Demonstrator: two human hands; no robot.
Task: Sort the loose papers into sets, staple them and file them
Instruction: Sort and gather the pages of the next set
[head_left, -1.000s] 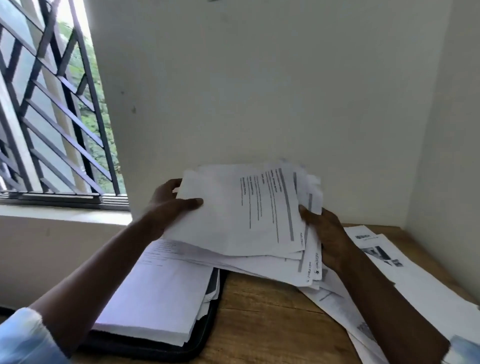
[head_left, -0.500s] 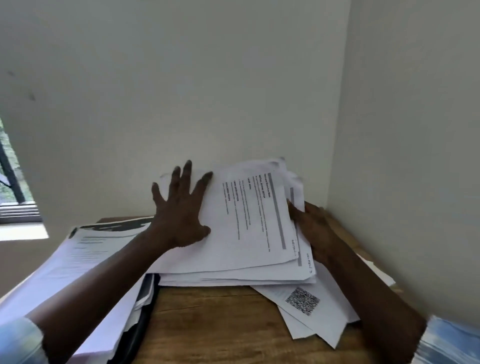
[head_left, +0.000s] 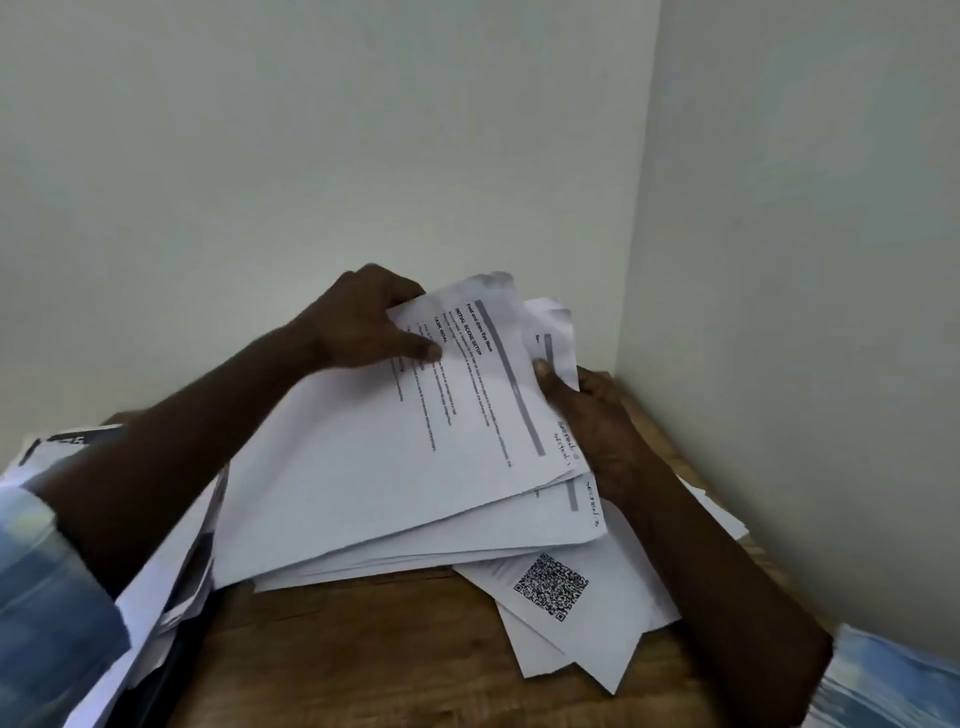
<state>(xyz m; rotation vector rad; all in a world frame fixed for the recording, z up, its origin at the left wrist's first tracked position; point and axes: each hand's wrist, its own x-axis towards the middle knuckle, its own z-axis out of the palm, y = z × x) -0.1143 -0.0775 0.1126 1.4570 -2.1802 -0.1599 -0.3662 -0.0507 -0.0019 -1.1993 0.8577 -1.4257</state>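
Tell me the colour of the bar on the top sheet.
Grey: a solid bar on the white top sheet, head view.

Stack of papers (head_left: 395, 493): fanned, resting on the wooden table (head_left: 363, 654) near the wall corner (head_left: 626, 312). Your left hand (head_left: 363, 327) pinches its far corner, thumb on the print; your right hand (head_left: 589, 410) grips its right edge. QR-code sheet (head_left: 556, 587): beneath the stack. Black folder (head_left: 176, 670): at left, under more sheets.
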